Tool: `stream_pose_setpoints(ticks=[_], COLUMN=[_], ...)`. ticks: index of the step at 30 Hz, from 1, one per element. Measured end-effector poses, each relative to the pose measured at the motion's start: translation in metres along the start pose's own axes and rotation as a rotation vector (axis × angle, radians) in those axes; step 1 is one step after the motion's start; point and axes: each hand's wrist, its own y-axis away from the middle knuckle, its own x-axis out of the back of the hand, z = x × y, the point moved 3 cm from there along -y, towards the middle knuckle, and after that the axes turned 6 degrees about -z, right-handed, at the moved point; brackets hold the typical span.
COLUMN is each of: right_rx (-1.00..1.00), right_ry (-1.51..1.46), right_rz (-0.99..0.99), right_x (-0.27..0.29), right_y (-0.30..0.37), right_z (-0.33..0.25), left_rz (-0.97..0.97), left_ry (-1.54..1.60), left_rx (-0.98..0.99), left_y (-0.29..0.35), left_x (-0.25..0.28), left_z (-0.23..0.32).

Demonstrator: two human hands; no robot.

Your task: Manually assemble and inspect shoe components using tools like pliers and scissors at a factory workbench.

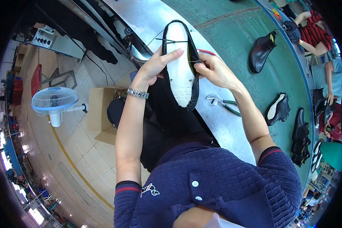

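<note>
A black shoe upper is wrapped round a long white sole-shaped bottom, which faces up. Across its far part lies a thin dark cord. My left hand grips the near-left side, thumb flat on the white bottom. On the opposite edge my right hand pinches the black rim, where a thin strand shows by the fingertips. Something red and curved sticks out just behind that hand; its kind is hidden. Lasting pincers with dark green handles lie on the metal bench below my right wrist.
The metal bench runs along a green work surface carrying a black boot and several shoes. A white-and-blue fan and a cardboard box stand at left. Other people sit at far right.
</note>
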Motion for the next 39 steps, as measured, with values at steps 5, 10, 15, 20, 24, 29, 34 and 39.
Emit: stream_pose_setpoints(ticks=[5,10,15,20,24,29,34,39], right_rx=[0.086,0.105,0.219,0.195,0.174,0.151,-0.04,0.038], right_ry=[0.01,0.035,-0.004,-0.06,-0.036,-0.002,0.08,0.141], right_rz=[0.036,0.104,0.191,0.202,0.234,0.278,0.3,0.186], right_x=[0.004,0.003,-0.006,-0.014,-0.015,-0.022,-0.026,-0.013], right_y=[0.002,-0.004,-0.015,-0.016,-0.014,-0.019,-0.029,-0.032], right_z=[0.0,-0.002,0.021,0.035,0.036,0.033,0.024,0.033], left_rz=[-0.082,-0.085,-0.057,-0.097,-0.129,-0.131,-0.132,-0.134], left_ry=[-0.039,-0.041,-0.195,-0.179,-0.156,-0.169,-0.153,-0.126], left_rx=[-0.075,-0.259,-0.462,-0.501,-0.491,-0.502,-0.5,-0.456], left_y=[-0.007,-0.014,-0.024,-0.028,-0.028,-0.032,-0.034,-0.035], left_x=[0.011,0.012,0.013,0.012,0.01,0.013,0.014,0.021], left_z=[0.004,0.014,0.011,-0.004,-0.004,-0.006,-0.006,-0.005])
